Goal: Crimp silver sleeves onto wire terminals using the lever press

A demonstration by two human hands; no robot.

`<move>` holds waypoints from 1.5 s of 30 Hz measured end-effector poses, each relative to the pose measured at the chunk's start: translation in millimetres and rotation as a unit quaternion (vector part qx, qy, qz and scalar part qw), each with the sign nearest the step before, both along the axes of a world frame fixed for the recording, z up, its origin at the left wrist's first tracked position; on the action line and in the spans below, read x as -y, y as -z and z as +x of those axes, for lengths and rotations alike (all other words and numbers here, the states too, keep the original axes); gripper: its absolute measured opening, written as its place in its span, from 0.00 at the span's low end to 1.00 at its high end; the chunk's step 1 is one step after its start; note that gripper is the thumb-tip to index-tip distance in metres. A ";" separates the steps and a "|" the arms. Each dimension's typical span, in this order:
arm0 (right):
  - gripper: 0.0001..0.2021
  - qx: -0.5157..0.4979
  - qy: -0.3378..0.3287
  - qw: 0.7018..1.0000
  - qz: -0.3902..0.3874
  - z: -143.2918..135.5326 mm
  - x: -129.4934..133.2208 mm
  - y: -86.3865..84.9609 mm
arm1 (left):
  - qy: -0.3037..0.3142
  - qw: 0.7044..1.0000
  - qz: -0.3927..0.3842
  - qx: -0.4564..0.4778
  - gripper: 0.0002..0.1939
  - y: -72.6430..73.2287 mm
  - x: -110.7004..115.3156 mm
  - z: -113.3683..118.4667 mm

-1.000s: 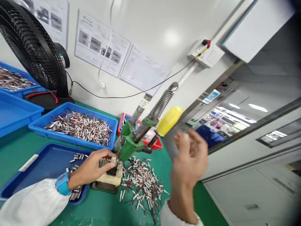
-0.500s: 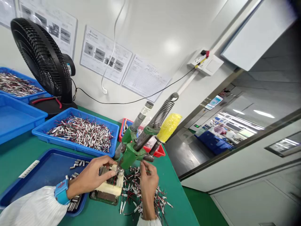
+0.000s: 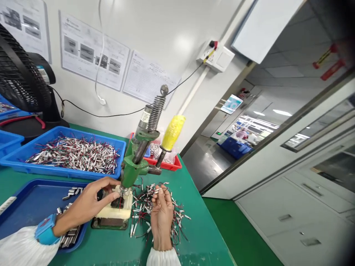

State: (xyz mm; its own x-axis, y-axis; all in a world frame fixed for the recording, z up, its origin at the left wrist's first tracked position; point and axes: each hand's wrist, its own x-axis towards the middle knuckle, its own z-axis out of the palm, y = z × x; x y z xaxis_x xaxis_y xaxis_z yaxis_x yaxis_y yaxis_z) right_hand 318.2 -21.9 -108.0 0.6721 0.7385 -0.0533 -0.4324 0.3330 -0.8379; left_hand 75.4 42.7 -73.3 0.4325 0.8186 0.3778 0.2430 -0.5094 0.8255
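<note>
The green hand press [image 3: 132,170] stands on the bench, with a yellow-wrapped lever handle [image 3: 173,133] on its right. My left hand [image 3: 95,197] reaches to the press's lower tip, thumb and forefinger closed in around it. Whatever they grip is hidden, though a thin red wire [image 3: 119,203] hangs down there. Over a loose pile of wired parts [image 3: 141,210], my right hand [image 3: 162,212] is turned palm up. Its fingertips pinch a small silvery wired part [image 3: 158,190]. Neither hand touches the lever.
A blue tray [image 3: 36,184] with bare metal cylinders lies at left, partly under my left forearm. Behind it, a blue bin [image 3: 27,168] is heaped with wired parts. A red bin [image 3: 173,166] sits behind the press. A black fan [image 3: 24,74] stands at far left.
The view has swung right, so the bench appears further left. My right hand has turned palm up beside the press, showing the small wired part. My left hand stays at the press tip.
</note>
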 end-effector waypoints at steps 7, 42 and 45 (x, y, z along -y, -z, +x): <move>0.30 -0.030 -0.031 0.999 -0.006 -6.6 0.8 -1.9 | 0.014 0.998 -0.060 0.022 0.19 -12.0 4.1 12.4; 0.07 0.562 0.231 0.794 0.015 -119.3 20.8 11.9 | -0.068 0.906 0.015 -0.417 0.12 0.5 -16.0 -50.0; 0.07 0.574 0.205 0.793 0.018 -119.7 19.6 12.2 | -0.076 0.904 0.011 -0.422 0.12 0.5 -16.7 -50.7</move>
State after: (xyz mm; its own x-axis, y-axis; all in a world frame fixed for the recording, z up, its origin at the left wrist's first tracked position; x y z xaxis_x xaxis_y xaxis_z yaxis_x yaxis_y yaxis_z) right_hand 198.5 -41.6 -120.2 0.4465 0.4324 0.7833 0.7588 0.2809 -0.5876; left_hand 24.8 59.4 -73.8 0.4568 0.8894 -0.0169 0.8496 -0.4306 0.3045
